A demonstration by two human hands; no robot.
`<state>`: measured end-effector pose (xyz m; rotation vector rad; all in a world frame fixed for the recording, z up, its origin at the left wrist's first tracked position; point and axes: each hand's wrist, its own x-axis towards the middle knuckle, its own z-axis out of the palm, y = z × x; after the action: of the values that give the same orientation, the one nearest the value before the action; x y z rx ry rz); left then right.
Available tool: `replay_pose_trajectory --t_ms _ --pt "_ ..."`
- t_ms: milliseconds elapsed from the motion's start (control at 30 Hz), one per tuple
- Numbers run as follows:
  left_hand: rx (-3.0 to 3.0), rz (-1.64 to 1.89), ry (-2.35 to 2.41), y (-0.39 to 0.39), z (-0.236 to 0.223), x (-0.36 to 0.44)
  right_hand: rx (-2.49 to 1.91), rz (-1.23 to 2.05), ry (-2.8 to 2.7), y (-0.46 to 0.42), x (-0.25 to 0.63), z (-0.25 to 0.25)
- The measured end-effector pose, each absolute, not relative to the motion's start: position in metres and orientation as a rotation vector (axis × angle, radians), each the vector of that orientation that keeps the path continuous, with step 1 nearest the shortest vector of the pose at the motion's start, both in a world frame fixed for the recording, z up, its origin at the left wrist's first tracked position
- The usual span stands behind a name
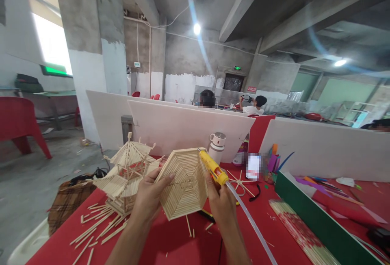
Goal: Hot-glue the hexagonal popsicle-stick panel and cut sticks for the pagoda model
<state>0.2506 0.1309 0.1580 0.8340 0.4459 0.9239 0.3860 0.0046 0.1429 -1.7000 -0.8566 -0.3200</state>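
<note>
My left hand (154,190) grips the left edge of an octagon-like panel (184,183) built from thin wooden sticks in rings, tilted up toward me. A yellow glue gun (215,167) is in my right hand (221,196), its nozzle at the panel's upper right edge. A long clear glue stick (251,220) trails from the gun's back. My right fingers are partly hidden, and they also lie close to the panel's right edge. Left of the panel stands a tiered pavilion model (126,171) made of the same sticks.
Loose sticks (94,224) lie on the red table (173,242). Behind are a white flask (217,145), a phone (253,167) and a spoked stick frame (240,182). A bundle of sticks (301,232) lies beside a green-sided box (319,220) at right. White partitions (189,129) border the table; people sit beyond.
</note>
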Motion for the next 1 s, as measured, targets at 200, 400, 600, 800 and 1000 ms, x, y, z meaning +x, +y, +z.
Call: replay_pose_trajectory --t_ms 200,400,600,800,1000 --pt "0.818 0.926 0.429 0.117 0.162 0.24 -1.645 -0.296 -0.91 -0.005 0.371 0.139" --pt "0.8 0.928 0.455 0.101 0.166 0.218 -1.425 0.128 -0.791 -0.018 0.363 0.145" --pt "0.815 0.961 0.458 0.093 0.165 0.205 -1.288 0.333 -0.766 -0.025 0.357 0.156" --pt "0.737 0.977 0.473 0.099 0.149 0.196 -1.343 0.373 -0.887 -0.015 0.349 0.145" --pt "0.682 0.997 0.492 0.104 0.141 0.193 -1.354 0.4 -0.868 -0.004 0.35 0.136"
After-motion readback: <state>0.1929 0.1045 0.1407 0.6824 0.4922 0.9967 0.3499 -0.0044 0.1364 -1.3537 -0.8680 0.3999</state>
